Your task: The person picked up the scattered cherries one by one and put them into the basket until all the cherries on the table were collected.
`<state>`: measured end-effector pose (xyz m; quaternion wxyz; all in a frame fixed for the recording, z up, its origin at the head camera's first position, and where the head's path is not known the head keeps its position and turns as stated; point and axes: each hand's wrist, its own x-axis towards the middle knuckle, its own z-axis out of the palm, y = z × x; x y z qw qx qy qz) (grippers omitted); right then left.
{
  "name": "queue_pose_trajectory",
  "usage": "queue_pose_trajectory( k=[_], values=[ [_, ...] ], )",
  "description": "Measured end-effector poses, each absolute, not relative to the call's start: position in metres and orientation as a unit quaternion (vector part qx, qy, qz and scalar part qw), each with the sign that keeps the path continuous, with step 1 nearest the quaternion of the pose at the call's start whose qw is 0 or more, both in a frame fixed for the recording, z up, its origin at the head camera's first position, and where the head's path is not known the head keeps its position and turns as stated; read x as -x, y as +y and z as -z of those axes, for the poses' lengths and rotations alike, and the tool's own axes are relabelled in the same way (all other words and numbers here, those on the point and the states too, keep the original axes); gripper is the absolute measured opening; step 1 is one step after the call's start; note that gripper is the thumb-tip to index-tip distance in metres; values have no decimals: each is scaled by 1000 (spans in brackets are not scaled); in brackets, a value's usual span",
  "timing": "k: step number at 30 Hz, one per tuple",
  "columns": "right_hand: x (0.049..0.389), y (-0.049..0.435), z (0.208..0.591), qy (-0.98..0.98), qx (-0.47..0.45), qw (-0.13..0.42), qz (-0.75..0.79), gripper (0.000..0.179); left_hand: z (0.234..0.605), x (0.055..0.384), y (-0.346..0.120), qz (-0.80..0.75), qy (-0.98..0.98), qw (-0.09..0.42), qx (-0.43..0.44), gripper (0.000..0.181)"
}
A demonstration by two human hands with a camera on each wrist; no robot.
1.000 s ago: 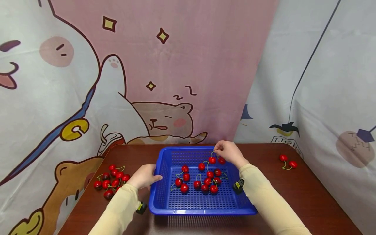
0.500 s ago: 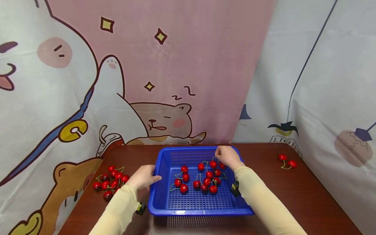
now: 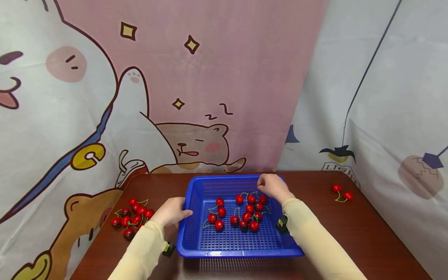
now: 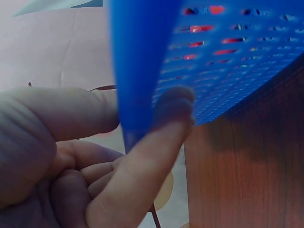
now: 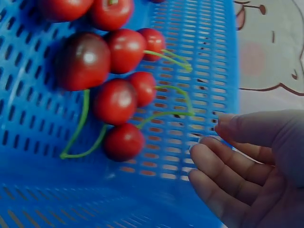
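Note:
My left hand (image 3: 171,212) grips the left rim of a blue plastic basket (image 3: 241,253). In the left wrist view, thumb and fingers (image 4: 142,175) pinch the rim from both sides. Several red cherries (image 3: 249,209) with green stems lie on the basket's perforated floor, mostly right of the middle. My right hand (image 3: 274,187) hovers over the basket's back right corner, fingers loosely bent with nothing between them. The right wrist view shows its fingertips just apart from the green stem (image 5: 190,107) of a joined cherry pair (image 5: 123,142).
A pile of cherries (image 3: 129,221) lies on the brown table (image 3: 350,233) left of the basket, partly behind the left forearm. Another joined pair of cherries (image 3: 347,196) rests at the table's back right. A cartoon-printed cloth (image 3: 245,77) hangs behind the table.
My right hand has lowered a pair of cherries by the stem into the basket's back right and let go. The left hand keeps its grip on the rim.

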<state>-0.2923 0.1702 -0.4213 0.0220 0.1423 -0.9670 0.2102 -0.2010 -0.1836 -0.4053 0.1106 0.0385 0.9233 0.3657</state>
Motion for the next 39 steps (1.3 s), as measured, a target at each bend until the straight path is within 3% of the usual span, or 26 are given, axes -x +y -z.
queue_pose_trajectory(
  k=[14, 21, 39],
  values=[
    [281, 210, 370, -919, -150, 93, -352, 23, 406, 201, -183, -364, 924, 106, -41, 30],
    [272, 249, 355, -907, -125, 105, -388, 40, 408, 202, -183, -361, 926, 104, -46, 29],
    [259, 338, 396, -930, -51, 97, -351, 64, 407, 202, -182, -355, 928, 103, -41, 34]
  ],
)
